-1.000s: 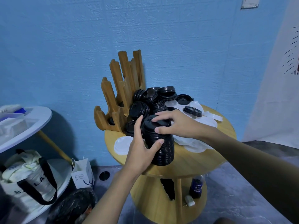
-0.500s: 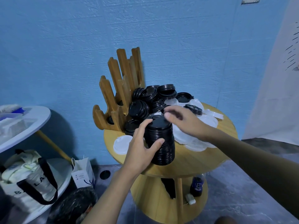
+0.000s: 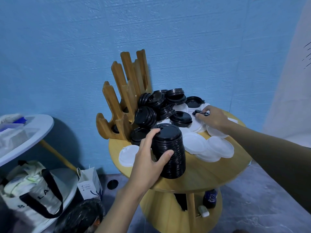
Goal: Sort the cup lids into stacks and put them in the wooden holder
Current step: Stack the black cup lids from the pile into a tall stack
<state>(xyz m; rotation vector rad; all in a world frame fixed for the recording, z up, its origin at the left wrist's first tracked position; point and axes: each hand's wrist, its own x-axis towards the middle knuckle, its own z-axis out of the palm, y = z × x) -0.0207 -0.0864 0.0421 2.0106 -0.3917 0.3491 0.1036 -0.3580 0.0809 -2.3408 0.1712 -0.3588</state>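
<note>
Your left hand (image 3: 148, 158) wraps the near black stack (image 3: 170, 148) to steady it. Your right hand (image 3: 212, 117) pinches a far lid (image 3: 199, 112), likely the next to go on top.

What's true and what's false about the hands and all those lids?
1. The left hand grips the tall stack of black lids. True.
2. The right hand holds a white lid. False: its fingers close on a black lid.
3. White lids lie on the round wooden table. True.
4. The wooden holder lies flat on the floor. False: it stands upright on the table.
</note>
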